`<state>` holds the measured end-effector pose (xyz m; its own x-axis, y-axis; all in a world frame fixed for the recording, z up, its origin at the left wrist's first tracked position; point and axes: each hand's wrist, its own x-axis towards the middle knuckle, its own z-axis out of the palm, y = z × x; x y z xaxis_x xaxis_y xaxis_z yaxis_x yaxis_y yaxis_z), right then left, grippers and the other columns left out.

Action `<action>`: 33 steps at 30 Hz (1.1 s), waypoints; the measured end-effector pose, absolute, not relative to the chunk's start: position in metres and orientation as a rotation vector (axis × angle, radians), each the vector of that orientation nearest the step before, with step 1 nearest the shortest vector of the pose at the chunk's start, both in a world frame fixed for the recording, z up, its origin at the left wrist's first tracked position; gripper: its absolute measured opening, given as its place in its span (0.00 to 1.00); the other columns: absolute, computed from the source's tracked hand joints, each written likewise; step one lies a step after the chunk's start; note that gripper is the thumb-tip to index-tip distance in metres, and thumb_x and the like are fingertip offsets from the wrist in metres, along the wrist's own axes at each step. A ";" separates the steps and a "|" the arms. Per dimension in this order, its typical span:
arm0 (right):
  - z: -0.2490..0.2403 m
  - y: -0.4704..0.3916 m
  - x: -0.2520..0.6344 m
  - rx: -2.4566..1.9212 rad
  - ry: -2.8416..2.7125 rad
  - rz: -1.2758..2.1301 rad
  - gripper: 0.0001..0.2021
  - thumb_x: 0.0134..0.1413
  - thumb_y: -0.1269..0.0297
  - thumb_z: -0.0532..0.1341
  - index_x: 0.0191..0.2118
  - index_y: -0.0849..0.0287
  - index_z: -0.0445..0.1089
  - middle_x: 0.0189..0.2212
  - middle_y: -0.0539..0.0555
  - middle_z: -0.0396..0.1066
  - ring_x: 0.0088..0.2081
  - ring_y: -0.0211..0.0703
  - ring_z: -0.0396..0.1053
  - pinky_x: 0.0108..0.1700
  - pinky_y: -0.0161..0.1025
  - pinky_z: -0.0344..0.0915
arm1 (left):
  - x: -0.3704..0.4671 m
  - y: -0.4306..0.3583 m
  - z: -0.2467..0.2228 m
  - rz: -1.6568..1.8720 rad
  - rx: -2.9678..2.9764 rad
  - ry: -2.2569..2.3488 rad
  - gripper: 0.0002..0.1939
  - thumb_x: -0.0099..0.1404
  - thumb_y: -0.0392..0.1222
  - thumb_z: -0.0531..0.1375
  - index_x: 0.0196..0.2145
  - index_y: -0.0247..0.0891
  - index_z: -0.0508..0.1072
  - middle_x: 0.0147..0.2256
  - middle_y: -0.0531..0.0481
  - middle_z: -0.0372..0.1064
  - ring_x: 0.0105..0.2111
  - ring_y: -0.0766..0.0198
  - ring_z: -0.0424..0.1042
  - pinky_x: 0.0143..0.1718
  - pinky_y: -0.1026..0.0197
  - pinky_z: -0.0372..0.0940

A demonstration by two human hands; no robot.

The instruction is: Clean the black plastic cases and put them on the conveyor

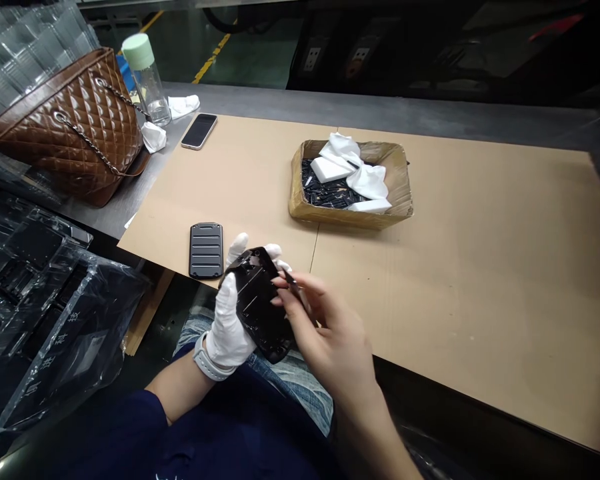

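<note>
My left hand [229,327] wears a white glove, and its fingers curl around the edges of a black cover [260,313]. The cover is tilted, just past the near edge of the brown board [455,280] and above my jeans [310,393]. My right hand [333,333] is bare. Its thumb and fingers pinch a thin dark tool [297,293] by the cover's right side. I can't tell if the tool's tip touches the cover.

A ridged black cover [206,251] lies flat on the board, just left of my glove. Farther back sits an open box [350,220]. It has small black parts [330,193] inside, with white pieces [330,169] on top. A phone [199,131] lies at the board's far left corner, near a clear bottle [150,87] and a brown bag [80,127].
</note>
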<state>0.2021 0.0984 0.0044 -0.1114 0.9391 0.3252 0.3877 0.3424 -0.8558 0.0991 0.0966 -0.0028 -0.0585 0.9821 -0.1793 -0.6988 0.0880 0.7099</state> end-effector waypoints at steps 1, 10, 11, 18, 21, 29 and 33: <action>0.007 0.099 0.201 -1.190 -1.738 0.730 0.16 0.61 0.69 0.54 0.54 0.52 0.64 0.42 0.53 0.74 0.41 0.41 0.74 0.44 0.38 0.72 | 0.100 0.097 -0.003 1.469 0.450 0.747 0.30 0.61 0.63 0.50 0.59 0.54 0.57 0.52 0.51 0.67 0.52 0.53 0.66 0.55 0.48 0.60; 0.016 0.103 0.192 -1.185 -2.087 0.457 0.20 0.66 0.64 0.47 0.59 0.64 0.60 0.44 0.61 0.73 0.43 0.45 0.73 0.42 0.39 0.70 | 0.105 0.096 0.000 1.544 0.342 0.518 0.24 0.62 0.57 0.54 0.55 0.53 0.64 0.50 0.51 0.70 0.52 0.56 0.67 0.57 0.48 0.57; 0.015 0.103 0.192 -1.179 -2.095 0.436 0.20 0.65 0.64 0.47 0.59 0.65 0.60 0.44 0.61 0.73 0.43 0.45 0.73 0.42 0.39 0.70 | 0.105 0.096 0.000 1.545 0.339 0.516 0.23 0.62 0.56 0.54 0.55 0.53 0.65 0.50 0.52 0.70 0.52 0.56 0.67 0.58 0.48 0.57; 0.011 0.102 0.193 -1.191 -2.088 0.336 0.19 0.65 0.66 0.48 0.58 0.64 0.62 0.44 0.61 0.73 0.46 0.46 0.72 0.45 0.38 0.70 | 0.107 0.098 -0.002 1.543 0.288 0.476 0.22 0.62 0.54 0.55 0.54 0.55 0.65 0.50 0.56 0.70 0.54 0.59 0.65 0.60 0.51 0.53; 0.009 0.102 0.192 -1.211 -2.059 0.375 0.19 0.64 0.66 0.49 0.58 0.61 0.62 0.44 0.59 0.74 0.46 0.46 0.72 0.46 0.38 0.70 | 0.107 0.095 -0.002 1.548 0.292 0.521 0.22 0.62 0.55 0.54 0.54 0.53 0.66 0.51 0.55 0.69 0.56 0.57 0.63 0.61 0.51 0.53; 0.002 0.110 0.207 -1.304 -1.663 0.653 0.19 0.65 0.61 0.48 0.57 0.56 0.64 0.48 0.57 0.71 0.49 0.45 0.69 0.51 0.44 0.67 | 0.105 0.130 -0.023 1.406 0.392 0.761 0.25 0.65 0.55 0.51 0.57 0.50 0.61 0.50 0.51 0.70 0.53 0.55 0.67 0.56 0.49 0.61; -0.003 0.112 0.222 -1.451 -1.409 0.728 0.21 0.64 0.54 0.47 0.56 0.57 0.65 0.29 0.54 0.69 0.33 0.42 0.69 0.40 0.46 0.69 | 0.090 0.172 -0.048 1.184 0.885 1.279 0.27 0.67 0.47 0.49 0.62 0.38 0.54 0.59 0.45 0.60 0.58 0.60 0.61 0.59 0.55 0.57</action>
